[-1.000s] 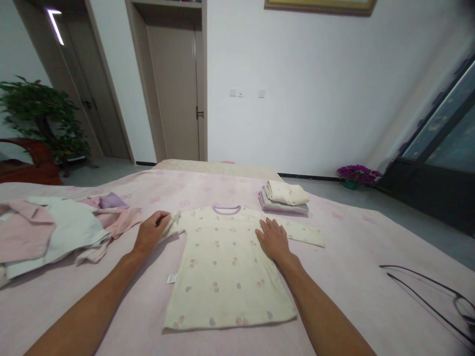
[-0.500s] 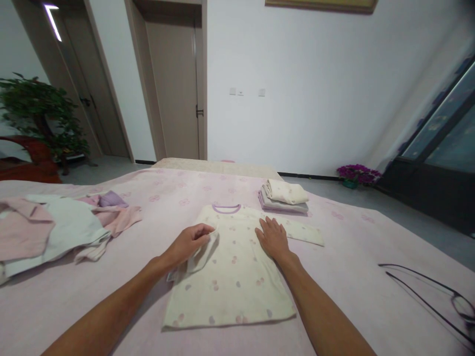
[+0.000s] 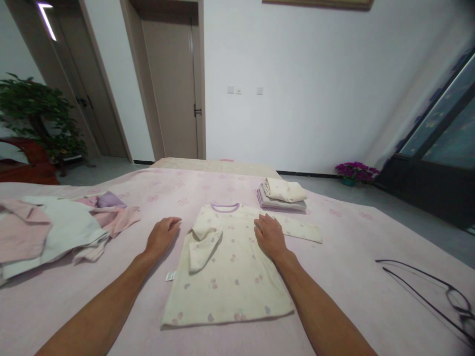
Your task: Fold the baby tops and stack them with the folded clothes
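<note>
A cream long-sleeved shirt (image 3: 230, 282) with small printed shapes and a purple neckline lies spread on the bed. Its left sleeve (image 3: 202, 249) is folded inward across the body, while the right sleeve (image 3: 304, 231) stretches out sideways. My left hand (image 3: 162, 238) is just left of the shirt, apart from it, fingers loosely extended and holding nothing. Resting on the shirt near its right shoulder is my right hand (image 3: 270, 238), open, its fingers slightly bent. A white label (image 3: 171, 276) sticks out at the shirt's left side.
Folded clothes are stacked (image 3: 282, 195) beyond the right sleeve. A loose heap of pink, white and purple garments (image 3: 70, 225) lies at the left. Eyeglasses (image 3: 419, 272) rest at the right on the pink bedspread (image 3: 341, 296).
My left hand has let go of the left sleeve and moved left off the shirt. That sleeve now lies folded over the body. My right hand stays about where it was.
</note>
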`<action>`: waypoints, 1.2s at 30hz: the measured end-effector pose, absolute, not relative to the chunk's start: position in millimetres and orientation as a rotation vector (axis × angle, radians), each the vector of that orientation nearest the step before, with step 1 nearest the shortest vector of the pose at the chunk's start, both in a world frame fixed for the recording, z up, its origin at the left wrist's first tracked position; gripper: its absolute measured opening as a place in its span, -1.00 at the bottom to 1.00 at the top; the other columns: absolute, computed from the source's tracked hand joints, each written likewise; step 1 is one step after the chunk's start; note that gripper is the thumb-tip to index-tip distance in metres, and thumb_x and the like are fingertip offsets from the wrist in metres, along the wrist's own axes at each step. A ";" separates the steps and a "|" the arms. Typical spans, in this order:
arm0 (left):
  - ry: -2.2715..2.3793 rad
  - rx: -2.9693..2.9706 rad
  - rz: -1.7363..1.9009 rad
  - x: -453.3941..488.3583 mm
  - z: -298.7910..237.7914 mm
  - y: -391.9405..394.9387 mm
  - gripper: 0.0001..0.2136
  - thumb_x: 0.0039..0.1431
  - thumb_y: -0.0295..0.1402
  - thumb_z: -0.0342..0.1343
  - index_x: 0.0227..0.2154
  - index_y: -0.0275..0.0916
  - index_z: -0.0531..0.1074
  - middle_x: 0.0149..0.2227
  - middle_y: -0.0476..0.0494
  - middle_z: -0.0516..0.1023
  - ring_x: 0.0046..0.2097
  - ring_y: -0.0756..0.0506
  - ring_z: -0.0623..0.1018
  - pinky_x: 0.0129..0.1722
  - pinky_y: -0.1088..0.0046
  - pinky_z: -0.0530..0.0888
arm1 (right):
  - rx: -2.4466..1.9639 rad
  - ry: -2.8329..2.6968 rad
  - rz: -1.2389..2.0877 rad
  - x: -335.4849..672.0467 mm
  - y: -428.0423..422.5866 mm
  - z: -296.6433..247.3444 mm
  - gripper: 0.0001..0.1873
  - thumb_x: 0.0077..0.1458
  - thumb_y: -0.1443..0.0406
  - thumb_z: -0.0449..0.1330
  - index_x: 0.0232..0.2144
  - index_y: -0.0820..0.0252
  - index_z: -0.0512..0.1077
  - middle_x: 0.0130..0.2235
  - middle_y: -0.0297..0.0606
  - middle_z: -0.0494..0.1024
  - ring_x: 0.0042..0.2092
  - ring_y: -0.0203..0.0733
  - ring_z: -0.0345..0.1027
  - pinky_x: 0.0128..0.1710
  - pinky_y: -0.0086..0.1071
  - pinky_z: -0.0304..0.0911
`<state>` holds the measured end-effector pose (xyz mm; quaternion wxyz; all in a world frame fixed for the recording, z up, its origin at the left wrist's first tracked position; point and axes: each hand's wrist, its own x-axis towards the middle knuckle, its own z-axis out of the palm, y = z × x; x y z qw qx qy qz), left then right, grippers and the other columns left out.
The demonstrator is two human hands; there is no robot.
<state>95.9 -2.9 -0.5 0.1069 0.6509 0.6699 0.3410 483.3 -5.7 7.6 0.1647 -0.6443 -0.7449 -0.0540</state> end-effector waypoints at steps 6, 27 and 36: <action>1.844 2.303 0.755 101.8 -7.4 -5.1 -0.62 0.30 -0.14 -0.08 -0.02 -0.16 0.53 0.09 -0.22 0.51 0.11 -0.24 0.45 0.15 0.19 0.32 | -1.626 -2.100 0.119 457.4 -22.2 32.9 -0.64 0.25 0.29 0.04 0.01 0.14 0.52 0.03 -0.20 0.56 0.04 -0.15 0.39 0.10 -0.33 0.20; 1.607 2.324 0.892 110.5 3.8 -15.1 -0.63 0.35 -0.15 -0.13 -0.14 -0.15 0.56 -0.04 -0.17 0.60 0.03 -0.18 0.52 0.09 0.24 0.39 | -1.226 -2.565 0.504 365.4 -36.3 75.0 -0.89 0.04 0.33 0.15 -0.37 0.19 0.49 -0.24 -0.20 0.55 -0.22 -0.14 0.42 -0.26 -0.37 0.20; 1.459 2.038 1.063 129.2 18.7 -33.9 -0.68 0.34 -0.16 -0.08 -0.21 -0.17 0.55 -0.17 -0.11 0.64 -0.12 -0.12 0.59 -0.07 0.35 0.48 | -0.940 -1.087 1.149 426.6 22.2 78.8 -0.62 -0.10 0.11 0.32 -0.22 0.16 0.48 -0.20 -0.29 0.58 -0.23 -0.24 0.46 -0.25 -0.41 0.33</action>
